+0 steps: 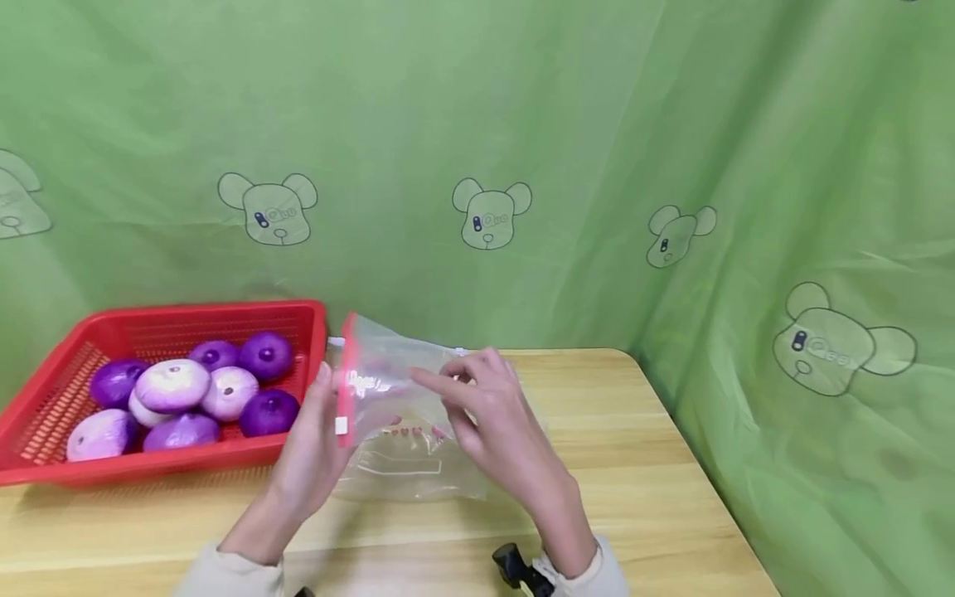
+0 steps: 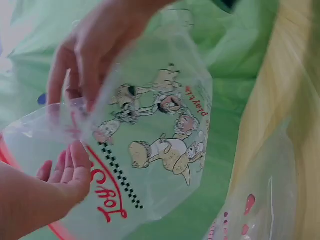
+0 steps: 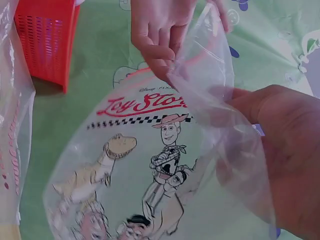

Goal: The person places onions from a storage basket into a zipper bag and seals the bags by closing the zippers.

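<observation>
A clear plastic zip bag (image 1: 376,373) with a red zip edge and a white slider is held up over the table. "Toy Story" lettering and cartoon figures show on it in both wrist views. At its red-edged mouth, my left hand (image 1: 306,456) holds the bag between thumb and fingers. My right hand (image 1: 496,423) pinches the bag's side, its index finger pointing toward the mouth. In the right wrist view, folded plastic lies between the right thumb and index finger. Nothing shows inside the bag.
On the left stands a red plastic basket (image 1: 317,332) holding several purple and whitish onions (image 1: 173,385). Beneath the hands, another clear bag (image 1: 403,473) with small red hearts lies on the wooden table (image 1: 627,481). Green cloth (image 1: 567,124) hangs behind and at the right.
</observation>
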{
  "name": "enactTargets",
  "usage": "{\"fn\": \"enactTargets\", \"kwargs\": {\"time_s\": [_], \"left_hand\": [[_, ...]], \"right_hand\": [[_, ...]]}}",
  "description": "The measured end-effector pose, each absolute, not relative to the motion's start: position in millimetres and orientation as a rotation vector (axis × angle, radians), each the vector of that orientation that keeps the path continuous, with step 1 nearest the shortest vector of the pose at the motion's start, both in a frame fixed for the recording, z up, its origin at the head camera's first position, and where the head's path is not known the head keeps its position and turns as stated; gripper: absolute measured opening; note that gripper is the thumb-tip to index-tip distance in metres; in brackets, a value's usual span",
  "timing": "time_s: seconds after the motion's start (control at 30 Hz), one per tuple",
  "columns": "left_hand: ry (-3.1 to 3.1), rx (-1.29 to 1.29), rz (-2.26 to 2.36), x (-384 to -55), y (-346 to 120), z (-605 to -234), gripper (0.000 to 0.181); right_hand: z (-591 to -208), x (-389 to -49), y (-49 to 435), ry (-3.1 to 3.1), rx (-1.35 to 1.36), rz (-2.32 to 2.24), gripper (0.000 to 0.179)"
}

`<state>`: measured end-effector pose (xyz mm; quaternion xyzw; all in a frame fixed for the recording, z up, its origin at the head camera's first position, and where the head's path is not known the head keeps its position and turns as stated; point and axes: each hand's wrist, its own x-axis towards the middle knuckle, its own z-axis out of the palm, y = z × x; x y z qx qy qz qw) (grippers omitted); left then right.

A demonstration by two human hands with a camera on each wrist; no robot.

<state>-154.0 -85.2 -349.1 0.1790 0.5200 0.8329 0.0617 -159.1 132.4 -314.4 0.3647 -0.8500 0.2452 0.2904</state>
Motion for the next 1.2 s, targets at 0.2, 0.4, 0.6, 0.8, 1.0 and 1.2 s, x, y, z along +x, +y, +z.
{"fn": "enactTargets", "kwargs": {"time_s": [0.2,0.4,0.6,0.8,1.0,1.2], "left_hand": [[1.598,0.161,2.505,-166.2,-91.0,-355.8,0.028],[1.833,0.199,2.352,-169.5,-73.9,-369.9,0.020],[2.019,0.357,2.197,-162.8,-58.8,-375.8,0.020],[2.074,0.500,2.189,-160.4,-51.4,-379.2,0.017],[1.908,0.690,2.196,-160.9,-51.7,-385.3,0.021],[1.868,0.927,2.168,-157.5,-46.9,-385.6,0.019]], "right_hand": [[-316.7,-158.7,128.1,-2.485,1.069,0.596,0.055],[-311.8,-151.4,134.1,-2.831,1.044,0.748,0.054],[-310.4,-154.7,132.3,-2.744,0.952,0.965,0.042],[-314.5,-157.3,129.1,-2.777,0.911,0.845,0.038],[-316.7,-160.0,126.4,-2.745,0.912,0.870,0.018],[-315.8,-158.1,130.7,-2.761,0.878,0.938,0.002]]}}
